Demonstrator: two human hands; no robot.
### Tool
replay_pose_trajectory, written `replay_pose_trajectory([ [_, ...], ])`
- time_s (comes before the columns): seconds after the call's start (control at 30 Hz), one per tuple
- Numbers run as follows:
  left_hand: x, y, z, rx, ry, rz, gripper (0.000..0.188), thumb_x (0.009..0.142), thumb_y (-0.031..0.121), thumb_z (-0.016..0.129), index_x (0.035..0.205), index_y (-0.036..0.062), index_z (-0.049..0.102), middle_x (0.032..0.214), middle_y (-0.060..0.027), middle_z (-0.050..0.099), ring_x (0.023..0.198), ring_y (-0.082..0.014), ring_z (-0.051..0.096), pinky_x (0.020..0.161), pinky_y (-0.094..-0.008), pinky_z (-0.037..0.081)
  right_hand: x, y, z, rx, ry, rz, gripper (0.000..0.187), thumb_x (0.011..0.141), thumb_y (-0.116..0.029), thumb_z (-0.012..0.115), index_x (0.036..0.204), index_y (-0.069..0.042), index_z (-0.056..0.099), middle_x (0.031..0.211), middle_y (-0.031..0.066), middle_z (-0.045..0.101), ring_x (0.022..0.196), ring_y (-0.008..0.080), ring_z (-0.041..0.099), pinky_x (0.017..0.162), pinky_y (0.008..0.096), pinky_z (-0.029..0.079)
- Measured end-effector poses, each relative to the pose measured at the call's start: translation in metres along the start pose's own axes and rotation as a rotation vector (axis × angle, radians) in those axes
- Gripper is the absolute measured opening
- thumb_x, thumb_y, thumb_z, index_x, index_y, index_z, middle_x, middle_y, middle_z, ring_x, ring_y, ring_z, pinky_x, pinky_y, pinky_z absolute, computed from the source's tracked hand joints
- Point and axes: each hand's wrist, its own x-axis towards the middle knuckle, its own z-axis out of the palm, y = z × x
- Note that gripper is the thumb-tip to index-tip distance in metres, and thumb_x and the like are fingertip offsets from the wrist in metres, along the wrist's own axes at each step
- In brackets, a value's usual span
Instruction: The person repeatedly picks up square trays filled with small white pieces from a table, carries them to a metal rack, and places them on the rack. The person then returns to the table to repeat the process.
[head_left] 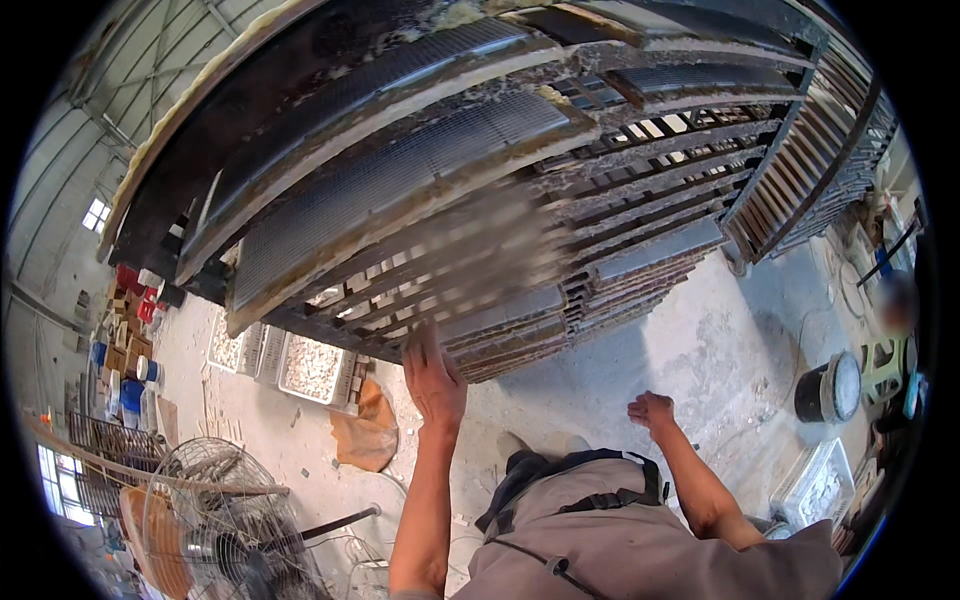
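Note:
A tall metal rack (640, 190) with many slatted shelves stands in front of me. Dark ridged trays with pale, crusted edges, among them an upper tray (400, 175), lie on its shelves. My left hand (433, 385) reaches up to the rack's lower front edge. Its fingers are stretched out and overlap the end of a stacked tray (500, 325); whether they press on it I cannot tell. Away from the rack, my right hand (652, 410) hangs over the floor with its fingers curled in and nothing visible in them. A grey-brown blur covers part of the middle shelves.
White crates (315, 368) of pale pieces sit on the floor at left, beside an orange-brown sheet (365, 425). A large wire-caged fan (215, 530) stands at lower left. On the right are a black bucket (812, 395) and a white crate (818, 485).

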Motion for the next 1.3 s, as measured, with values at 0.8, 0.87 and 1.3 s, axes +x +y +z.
replay_pose_trajectory([
  [0.8,0.001,-0.003,0.029,-0.014,-0.192,0.071,0.038,0.077,0.003,0.038,0.114,-0.0009,0.032,0.113,-0.0211,0.038,0.109,-0.0354,0.032,0.094,-0.0416,0.023,-0.025,0.062,-0.057,0.062,0.127,0.151,0.013,0.071,-0.008,0.044,0.071,0.003,0.05,0.063,0.0143,0.053,0.054,0.0236,0.054,0.046,0.0315,0.045],
  [0.87,-0.001,-0.002,0.028,-0.027,-0.198,0.05,0.037,0.077,0.003,0.038,0.114,-0.0006,0.033,0.114,-0.021,0.038,0.109,-0.0355,0.032,0.094,-0.0413,0.023,-0.024,0.059,-0.057,0.04,0.135,0.146,0.013,0.071,-0.008,0.043,0.073,0.004,0.049,0.065,0.0159,0.054,0.055,0.0245,0.054,0.046,0.0317,0.046],
  [1.3,0.009,0.011,0.023,-0.098,-0.205,-0.103,0.059,0.068,-0.003,0.042,0.124,0.0016,0.021,0.113,-0.0211,0.039,0.104,-0.0356,0.037,0.092,-0.0397,0.026,-0.028,0.083,-0.088,-0.156,0.121,0.169,0.013,0.071,-0.005,0.042,0.071,0.006,0.048,0.066,0.0193,0.055,0.048,0.0255,0.053,0.041,0.0329,0.045],
])
